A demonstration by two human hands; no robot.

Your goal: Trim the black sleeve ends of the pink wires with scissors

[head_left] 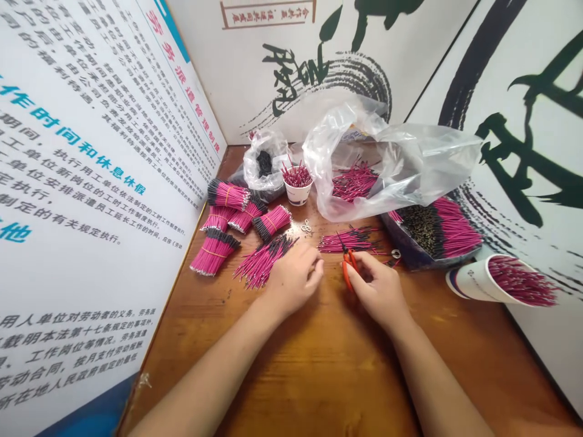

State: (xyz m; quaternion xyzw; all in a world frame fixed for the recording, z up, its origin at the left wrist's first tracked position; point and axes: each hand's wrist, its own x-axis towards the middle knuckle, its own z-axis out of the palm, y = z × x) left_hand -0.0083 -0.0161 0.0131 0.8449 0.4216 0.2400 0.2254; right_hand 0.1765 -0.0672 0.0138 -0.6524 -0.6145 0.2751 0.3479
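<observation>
My right hand (pixel 374 285) is wrapped round orange-handled pliers (pixel 350 261), their dark tip pointing away from me toward a loose pile of pink wires (pixel 348 240) with dark ends. My left hand (pixel 296 274) is closed, thumb against the curled fingers; what it holds, if anything, is hidden. It lies just right of another loose heap of pink wires (pixel 259 267), partly covering that heap's edge. Between the two piles, a little beyond my hands, small pale looped pieces (pixel 306 226) rest on the wooden table (pixel 300 370).
Rubber-banded pink bundles (pixel 214 252) are stacked at the left. Behind stand a paper cup of wires (pixel 297 185), a bag with black pieces (pixel 264 164) and a large clear bag (pixel 410 176). An open box of wires (pixel 432 233) and a tilted cup (pixel 483 279) are at right.
</observation>
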